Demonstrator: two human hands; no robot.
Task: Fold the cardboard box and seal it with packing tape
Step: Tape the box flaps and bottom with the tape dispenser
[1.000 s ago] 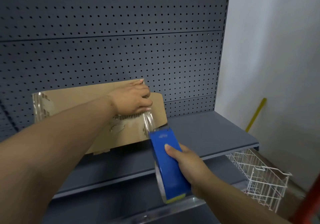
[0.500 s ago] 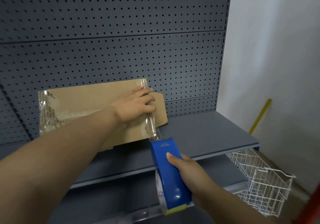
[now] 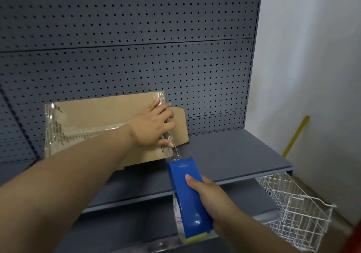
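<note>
The left hand (image 3: 154, 127) lies flat on the cardboard box (image 3: 97, 114), fingers straight. The right hand (image 3: 213, 196) holds the blue tape gun (image 3: 188, 212) tight

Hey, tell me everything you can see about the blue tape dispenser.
The tape dispenser is blue plastic, with small white lettering near its nose and a yellow-green piece at its rear. A roll of printed clear tape shows at its lower left. The right hand grips it, forefinger along the top. It is held in the air before the grey shelf, nose toward the cardboard box; a clear strip runs from the nose to the box's right end.
</note>
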